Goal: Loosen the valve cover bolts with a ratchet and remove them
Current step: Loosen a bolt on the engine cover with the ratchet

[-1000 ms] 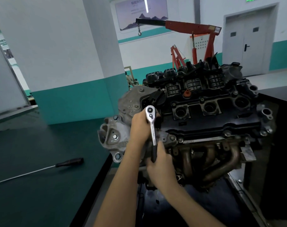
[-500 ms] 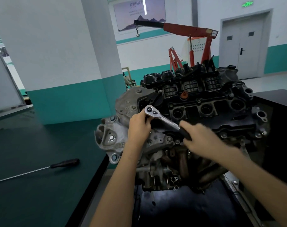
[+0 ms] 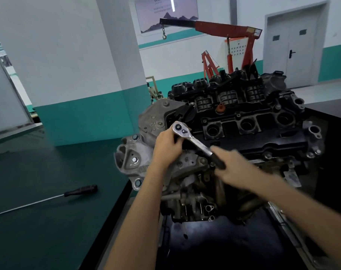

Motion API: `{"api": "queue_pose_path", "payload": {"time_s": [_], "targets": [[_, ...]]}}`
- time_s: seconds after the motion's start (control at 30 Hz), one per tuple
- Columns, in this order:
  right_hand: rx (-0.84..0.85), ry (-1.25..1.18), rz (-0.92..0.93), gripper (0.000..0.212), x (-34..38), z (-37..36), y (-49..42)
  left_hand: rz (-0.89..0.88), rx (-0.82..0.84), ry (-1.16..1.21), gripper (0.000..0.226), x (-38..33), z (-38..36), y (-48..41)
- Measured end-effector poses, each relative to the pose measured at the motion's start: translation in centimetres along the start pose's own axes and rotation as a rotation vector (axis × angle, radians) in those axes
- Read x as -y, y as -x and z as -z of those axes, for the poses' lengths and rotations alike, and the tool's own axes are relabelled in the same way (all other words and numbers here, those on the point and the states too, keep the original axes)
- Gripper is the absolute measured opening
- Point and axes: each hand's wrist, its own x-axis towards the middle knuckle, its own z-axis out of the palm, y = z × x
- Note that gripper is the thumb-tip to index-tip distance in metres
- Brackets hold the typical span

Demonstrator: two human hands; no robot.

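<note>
Early stage, I judged: left hand (image 3: 166,147) grip curled round ratchet (image 3: 193,141) head, right hand (image 3: 230,168) grip clamped on its handle; valve cover (image 3: 243,139) bolts (image 3: 238,115) looked seated, none out.

- The engine (image 3: 187,199) stands just past the desk's (image 3: 39,240) right edge, with the valve cover (image 3: 249,142) on top.
- The ratchet's (image 3: 199,144) head sits at the cover's left end, under the left hand (image 3: 166,151); the right hand (image 3: 233,168) grips its handle.
- A screwdriver (image 3: 80,191) lies on the desk near that right edge.
- An engine hoist (image 3: 224,28) stands behind the engine.
</note>
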Motion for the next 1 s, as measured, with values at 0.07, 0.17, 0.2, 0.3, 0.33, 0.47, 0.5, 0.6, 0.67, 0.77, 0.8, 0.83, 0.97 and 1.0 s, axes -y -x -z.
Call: {"api": "queue_pose_path", "payload": {"time_s": [0.07,0.17,0.2,0.3,0.33,0.47,0.5,0.6,0.67,0.77,0.8,0.83,0.97,1.0], "targets": [[0.030,0.350,0.054,0.035,-1.5,4.0,-2.1,0.020,-0.026,-0.015,0.014,0.0,-0.1,0.0],[-0.018,0.632,0.129,0.033,-1.6,5.9,-3.5,0.066,-0.068,-0.050,0.014,-0.1,-0.4,0.0],[-0.050,0.621,0.108,0.032,-1.5,5.3,-3.0,0.077,-0.090,-0.065,0.014,-0.2,-0.5,0.0],[-0.103,0.148,-0.048,0.026,0.1,-0.1,0.6,0.080,-0.121,-0.115,0.010,-0.1,-0.7,0.0],[-0.102,-0.063,-0.102,0.025,1.4,-2.5,1.6,0.081,-0.115,-0.120,0.010,0.0,-0.7,0.0],[-0.231,-0.378,-0.237,0.038,6.7,-10.2,1.0,0.112,-0.069,-0.068,0.014,0.2,-0.5,-0.3],[-0.245,-0.409,-0.250,0.042,7.4,-10.9,0.8,0.106,-0.066,-0.062,0.018,0.2,-0.5,-0.3],[-0.184,-0.357,-0.213,0.037,5.6,-9.2,1.0,0.087,-0.053,-0.026,0.015,0.2,-0.3,-0.2],[-0.076,-0.240,-0.135,0.029,2.8,-5.4,1.3,0.042,-0.030,-0.011,0.015,0.4,-0.3,-0.1],[0.000,0.145,-0.023,0.032,-1.0,1.7,-0.8,-0.034,-0.036,-0.039,0.014,0.1,-0.2,-0.1],[0.012,0.347,0.010,0.037,-1.6,3.8,-1.9,-0.035,-0.052,-0.040,0.013,0.0,-0.2,-0.1],[0.014,0.525,0.055,0.040,-1.8,5.5,-3.0,-0.025,-0.067,-0.040,0.013,0.0,-0.3,-0.2],[-0.064,0.706,0.136,0.036,-1.2,5.8,-3.3,0.075,-0.157,-0.093,0.010,0.2,-0.7,-0.1],[-0.100,0.645,0.090,0.036,-0.9,4.3,-2.2,0.083,-0.165,-0.105,0.008,0.1,-0.8,0.0]]}}
